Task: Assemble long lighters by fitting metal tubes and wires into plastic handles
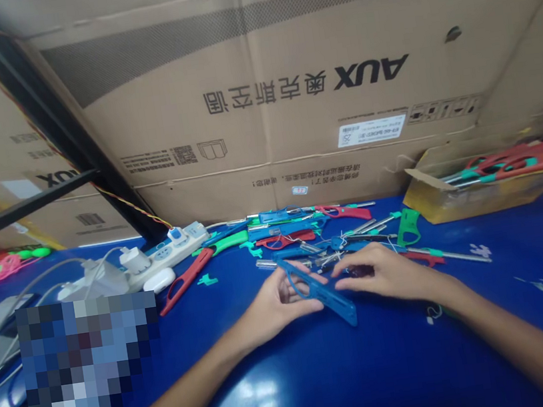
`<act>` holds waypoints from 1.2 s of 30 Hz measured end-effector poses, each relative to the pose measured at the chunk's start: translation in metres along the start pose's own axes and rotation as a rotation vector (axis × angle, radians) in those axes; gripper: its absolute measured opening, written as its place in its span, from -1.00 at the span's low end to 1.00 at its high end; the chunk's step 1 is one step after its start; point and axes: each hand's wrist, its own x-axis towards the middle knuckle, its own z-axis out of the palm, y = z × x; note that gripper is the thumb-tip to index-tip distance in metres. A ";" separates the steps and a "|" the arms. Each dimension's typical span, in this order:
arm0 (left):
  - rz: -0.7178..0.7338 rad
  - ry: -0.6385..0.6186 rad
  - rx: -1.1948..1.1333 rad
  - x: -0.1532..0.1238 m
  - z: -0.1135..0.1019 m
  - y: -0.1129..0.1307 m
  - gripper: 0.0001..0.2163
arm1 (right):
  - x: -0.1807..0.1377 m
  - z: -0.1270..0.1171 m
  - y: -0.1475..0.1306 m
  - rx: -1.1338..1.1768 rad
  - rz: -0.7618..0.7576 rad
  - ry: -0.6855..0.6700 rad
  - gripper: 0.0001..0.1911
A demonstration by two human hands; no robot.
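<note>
My left hand (287, 295) is closed round a blue plastic lighter casing (323, 294), long with a trigger loop at its upper end. The casing is tilted, its wide end pointing down to the right. My right hand (379, 272) hovers just right of it, thumb and forefinger curved with a small gap between the tips. I see nothing held there, though its other fingers are partly hidden. Behind both hands lie lighter parts in a loose pile: a red casing (348, 211), a green casing (409, 226) and metal lighter tubes (460, 254).
An open cardboard box (483, 197) of red lighters stands at the back right. On the left are a power strip (176, 244) with white plugs, a red casing (186, 281) and cables. A large cardboard sheet (260, 124) walls off the back of the blue table (258, 394).
</note>
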 end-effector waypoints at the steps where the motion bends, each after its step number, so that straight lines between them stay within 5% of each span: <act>1: -0.015 -0.005 -0.002 0.001 0.000 -0.003 -0.53 | 0.000 0.000 0.000 -0.006 0.014 -0.030 -0.70; 7: 0.000 -0.018 0.117 0.001 -0.004 0.003 -0.48 | -0.001 0.000 -0.003 -0.036 0.033 -0.199 -0.75; 11: 0.045 0.095 0.256 0.003 -0.011 0.016 -0.60 | -0.001 -0.002 -0.001 -0.073 0.028 -0.216 -0.77; 15: 0.078 0.155 0.401 0.005 -0.023 0.018 -0.69 | -0.002 -0.008 0.006 -0.173 0.071 -0.168 -0.77; 24: 0.198 0.027 1.012 -0.002 -0.027 0.015 -0.81 | -0.025 -0.059 0.050 -0.357 0.188 0.133 -0.68; 30: 0.233 0.074 1.163 -0.002 -0.029 0.020 -0.83 | -0.065 -0.104 0.080 -0.256 0.405 -0.003 -0.76; 36: 0.246 0.064 1.178 -0.002 -0.027 0.018 -0.81 | -0.077 -0.102 0.095 -0.103 0.428 -0.162 -0.81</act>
